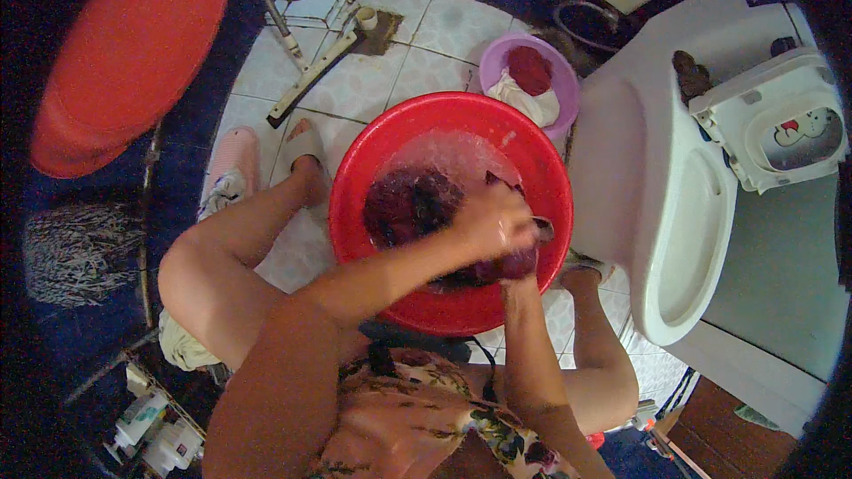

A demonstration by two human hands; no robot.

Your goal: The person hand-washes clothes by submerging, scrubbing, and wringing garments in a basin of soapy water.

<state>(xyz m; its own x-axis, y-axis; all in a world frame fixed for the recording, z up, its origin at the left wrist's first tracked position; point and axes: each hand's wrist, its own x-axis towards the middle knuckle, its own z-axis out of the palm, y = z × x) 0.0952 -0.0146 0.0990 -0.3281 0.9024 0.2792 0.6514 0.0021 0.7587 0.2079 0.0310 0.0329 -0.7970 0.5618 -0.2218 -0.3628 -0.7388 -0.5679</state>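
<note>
A red plastic tub (353, 213) stands on the tiled floor between the person's legs, with foamy water (459, 146) in it. My left hand (496, 216), blurred, presses down over dark purple cloth (519, 263) at the tub's right side and appears to grip it. From below, my right hand (518, 287) reaches into the same cloth. Its fingers are mostly covered by the cloth and by my left hand. More dark wet cloth (406, 206) lies bunched in the water on the left.
Behind the tub, a lilac basin (566, 113) holds red and white cloth. A white ceramic fixture (612, 146) rises close on the right, with a white plastic holder (752, 113) above. A floor squeegee (319, 76), a mop head (83, 253) and a large red basin (133, 46) are at left.
</note>
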